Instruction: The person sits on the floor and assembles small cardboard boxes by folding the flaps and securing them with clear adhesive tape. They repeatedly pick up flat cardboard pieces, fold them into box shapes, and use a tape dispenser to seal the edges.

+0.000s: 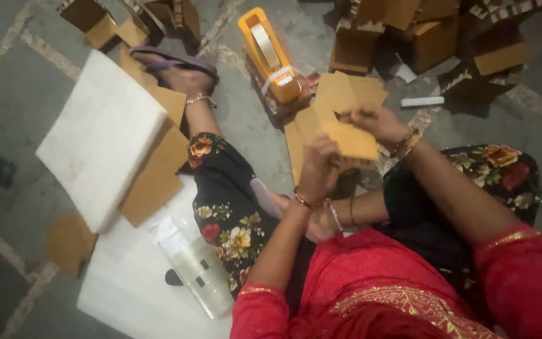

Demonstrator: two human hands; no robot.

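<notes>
Red sleeves (371, 282), hands (346, 147) gripping cardboard piece (352, 139), orange tape dispenser (270, 53) beyond

An orange tape dispenser (270, 55) lies on the floor near assembled cardboard boxes (431, 39), a white foam sheet (98, 138) and a clear plastic bottle (201, 273).

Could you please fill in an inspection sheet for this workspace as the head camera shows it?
Surface: grey concrete floor; the person sits on it.
Job's things: flat brown cardboard piece held in both hands; stack of cardboard blanks behind it.
Clutter: orange tape dispenser, folded cardboard boxes, white foam sheet, clear plastic bottle.
Grippers: left hand and right hand both grip the piece.
Cables: nothing seen.
Surroundings: sandalled foot stretched forward; more blanks under the foam sheet.
</notes>
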